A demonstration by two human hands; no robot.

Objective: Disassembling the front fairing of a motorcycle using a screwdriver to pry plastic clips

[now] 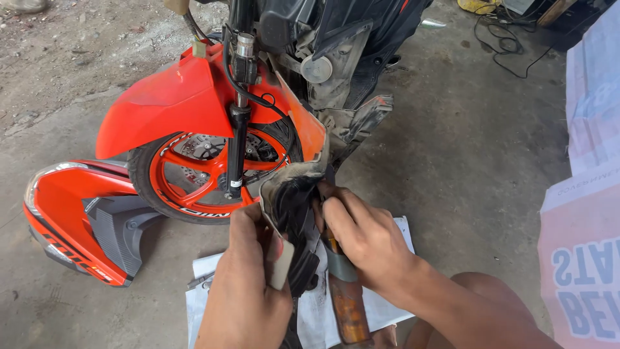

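Hands (303,258) curled around black panel (298,213)

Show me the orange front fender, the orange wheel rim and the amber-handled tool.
Orange front fender (165,97), head view, top surface.
Orange wheel rim (200,176), head view, a spoke.
Amber-handled tool (351,313), head view, handle.

Tight in front: both hands sit right under the orange front fender (174,97), with the front wheel (200,174) and fork leg (237,148) just ahead-left. Left side blocked low by the detached orange body panel (71,220) on the floor. Black bodywork (349,45) closes off above. Open concrete floor (465,148) to the right of the bike gives passage, bounded far right by printed sacks (581,258). Cables (504,45) lie top right. Paper sheets (387,310) under the hands, flat, no obstruction.
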